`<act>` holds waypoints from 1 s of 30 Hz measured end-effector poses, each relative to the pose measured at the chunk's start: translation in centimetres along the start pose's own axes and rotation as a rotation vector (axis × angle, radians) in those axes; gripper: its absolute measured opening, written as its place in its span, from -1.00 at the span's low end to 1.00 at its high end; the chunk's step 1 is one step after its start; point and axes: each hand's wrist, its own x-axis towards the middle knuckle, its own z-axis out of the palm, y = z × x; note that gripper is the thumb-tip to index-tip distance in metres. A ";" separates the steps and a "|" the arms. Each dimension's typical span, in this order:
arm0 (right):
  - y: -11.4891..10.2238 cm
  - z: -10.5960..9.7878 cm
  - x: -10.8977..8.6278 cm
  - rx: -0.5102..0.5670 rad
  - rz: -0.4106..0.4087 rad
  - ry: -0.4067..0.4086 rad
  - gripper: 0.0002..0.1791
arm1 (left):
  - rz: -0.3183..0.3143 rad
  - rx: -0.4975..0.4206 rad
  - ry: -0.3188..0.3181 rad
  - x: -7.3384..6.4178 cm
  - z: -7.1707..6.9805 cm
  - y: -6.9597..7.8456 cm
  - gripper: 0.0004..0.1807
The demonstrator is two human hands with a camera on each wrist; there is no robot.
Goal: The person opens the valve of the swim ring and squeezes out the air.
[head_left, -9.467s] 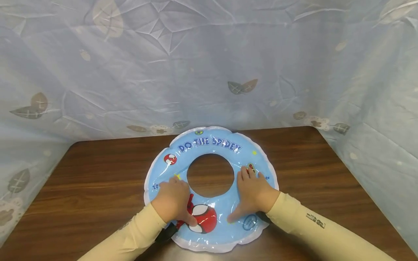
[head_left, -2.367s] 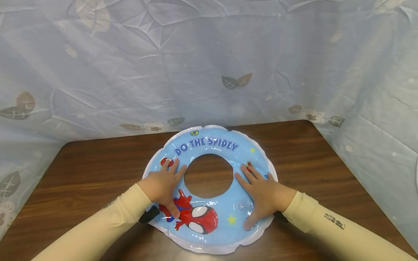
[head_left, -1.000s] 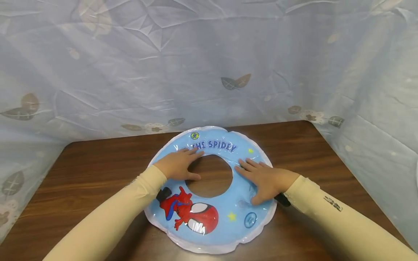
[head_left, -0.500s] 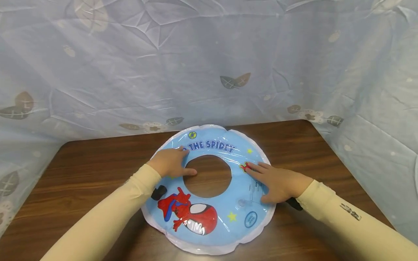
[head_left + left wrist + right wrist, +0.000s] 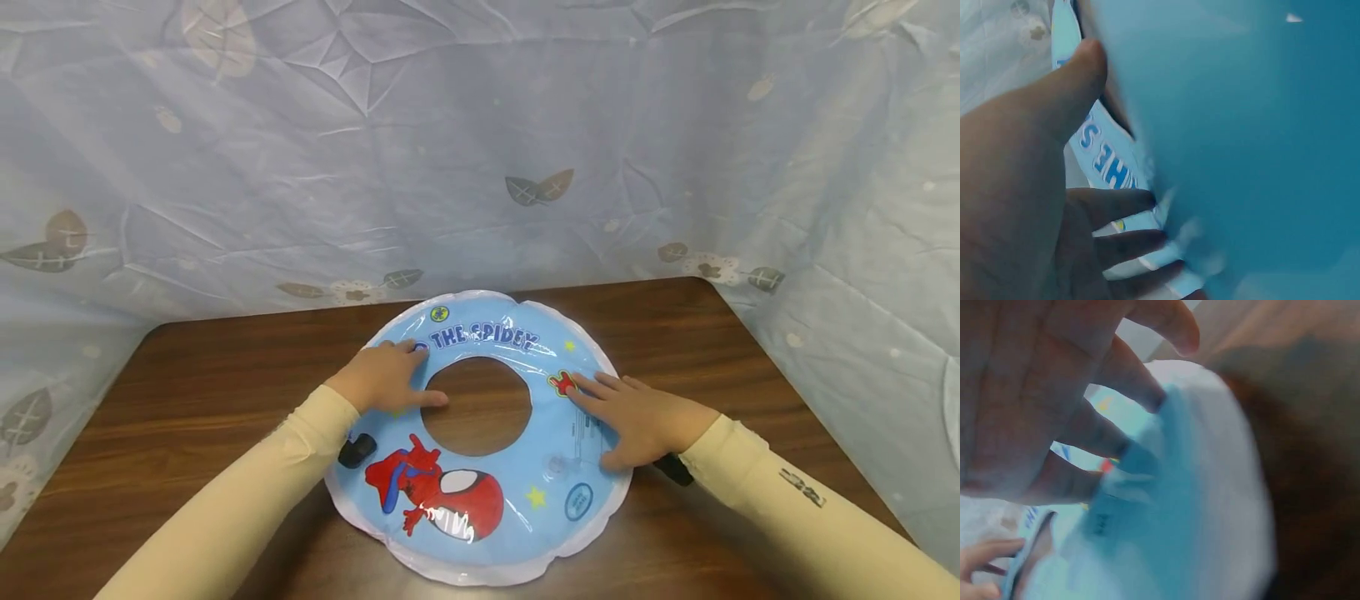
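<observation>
An inflated blue swim ring with a white edge lies flat on the table, printed with a red cartoon figure and the words THE SPIDEY. My left hand rests on its upper left part, thumb reaching over the centre hole. In the left wrist view the fingertips of the left hand touch the blue vinyl, spread apart. My right hand lies on the ring's right side near a red hand print. Seen from the right wrist, the fingers of the right hand are spread, with some tips touching the ring.
A dark wood-grain table lies under the ring. Pale blue leaf-patterned cloth hangs behind it and along both sides. A black wrist device sits at the left wrist, and another black device at the right.
Over the last seconds my left hand has moved up along the ring from its lower left. The right hand has shifted outward to the right edge. The ring stays in nearly the same place.
</observation>
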 end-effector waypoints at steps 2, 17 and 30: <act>0.0 -0.2 0.6 0.001 -0.004 0.038 -0.02 | 0.040 0.008 0.047 0.2 0.3 0.4 0.00; -2.2 -0.5 6.6 -0.062 -0.069 0.103 -0.09 | 0.220 0.070 0.082 5.4 1.0 5.2 -0.13; -2.1 -1.3 7.3 -0.024 0.098 0.002 0.04 | 0.131 -0.019 -0.010 7.0 0.5 4.3 -0.14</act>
